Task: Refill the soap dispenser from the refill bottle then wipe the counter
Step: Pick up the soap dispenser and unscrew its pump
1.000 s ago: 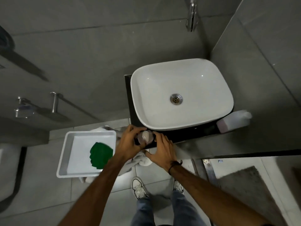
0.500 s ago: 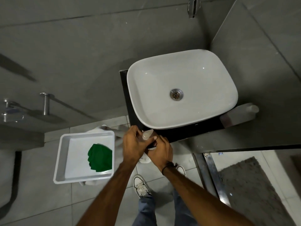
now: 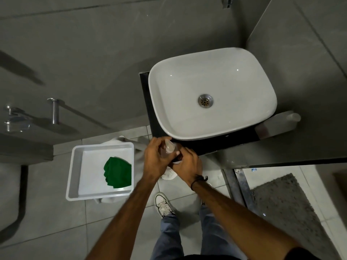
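A small clear soap dispenser (image 3: 170, 147) stands at the front left corner of the black counter (image 3: 216, 146), just in front of the white basin (image 3: 212, 94). My left hand (image 3: 156, 156) wraps around it from the left. My right hand (image 3: 186, 164) grips its lower part from the right, hiding most of the base. The pale refill bottle (image 3: 277, 124) lies on its side at the counter's right end, against the wall. A green cloth (image 3: 117, 171) lies in a white tray (image 3: 75, 169) to the left, below counter level.
A grey wall closes off the right side, and a faucet (image 3: 226, 1) sticks out above the basin. A metal rail (image 3: 53, 111) is mounted on the left wall. On the tiled floor are my shoes (image 3: 163, 204) and a grey mat (image 3: 283, 209).
Both hands have closed in tighter around the dispenser, and it now looks tilted. The view has shifted so the basin sits further right.
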{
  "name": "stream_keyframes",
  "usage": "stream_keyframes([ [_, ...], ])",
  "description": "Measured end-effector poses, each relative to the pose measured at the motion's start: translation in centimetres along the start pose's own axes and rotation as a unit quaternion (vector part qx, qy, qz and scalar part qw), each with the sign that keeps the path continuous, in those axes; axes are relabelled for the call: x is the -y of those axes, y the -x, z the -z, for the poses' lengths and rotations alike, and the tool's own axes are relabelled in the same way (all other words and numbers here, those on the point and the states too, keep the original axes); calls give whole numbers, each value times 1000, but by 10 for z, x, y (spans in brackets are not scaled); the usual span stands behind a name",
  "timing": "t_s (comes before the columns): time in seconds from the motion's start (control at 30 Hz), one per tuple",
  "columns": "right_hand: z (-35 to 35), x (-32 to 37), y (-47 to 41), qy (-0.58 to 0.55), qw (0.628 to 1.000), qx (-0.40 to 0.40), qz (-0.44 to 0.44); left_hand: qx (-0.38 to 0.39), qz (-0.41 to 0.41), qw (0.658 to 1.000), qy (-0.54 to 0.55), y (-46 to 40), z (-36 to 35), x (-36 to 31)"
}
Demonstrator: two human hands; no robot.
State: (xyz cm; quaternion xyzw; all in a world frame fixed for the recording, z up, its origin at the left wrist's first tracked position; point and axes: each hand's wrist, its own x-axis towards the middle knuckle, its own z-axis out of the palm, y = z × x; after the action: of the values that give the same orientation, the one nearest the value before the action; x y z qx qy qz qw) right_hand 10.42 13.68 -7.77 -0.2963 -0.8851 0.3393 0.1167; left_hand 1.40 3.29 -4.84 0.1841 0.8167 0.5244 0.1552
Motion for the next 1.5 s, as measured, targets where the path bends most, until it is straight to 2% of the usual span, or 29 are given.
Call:
stream_keyframes([
  [0.07, 0, -1, -1, 4, 1000, -3, 5, 16, -12, 1000, 15, -1, 5, 6],
  [0.2, -3, -1, 1, 13, 1000, 3, -3, -46, 28, 998, -21, -4, -2, -3],
  [0.27, -5, -4, 2, 18, 999, 13, -23, -46, 35, 998, -37, -4, -6, -7],
  [0.43, -3, -6, 2, 6, 1000, 1, -15, 73, -24, 997, -22, -2, 12, 2],
  [0.47, -3, -6, 2, 9, 1000, 6, -17, 76, -20, 997, -19, -2, 14, 3],
  [0.6, -6, -7, 4, 20, 999, 8, -34, -8, 12, 999, -47, -3, 2, -4],
  [0.67, -5, -8, 5, 21, 999, 16, -42, -19, 20, 998, -56, -1, -4, -6],
  [0.87, 3, -11, 5, 10, 999, 11, -48, 64, -34, 997, -34, 6, 7, 1],
  [1.03, 4, -9, 6, 27, 997, 17, -67, -21, 4, 998, -67, 5, -7, -10],
  [1.27, 7, -6, 6, 10, 999, 15, -45, 39, -18, 998, -35, 13, 3, -7],
  [1.5, 4, -5, 9, -1, 997, 28, -67, -81, 21, 993, -83, 17, -5, -20],
])
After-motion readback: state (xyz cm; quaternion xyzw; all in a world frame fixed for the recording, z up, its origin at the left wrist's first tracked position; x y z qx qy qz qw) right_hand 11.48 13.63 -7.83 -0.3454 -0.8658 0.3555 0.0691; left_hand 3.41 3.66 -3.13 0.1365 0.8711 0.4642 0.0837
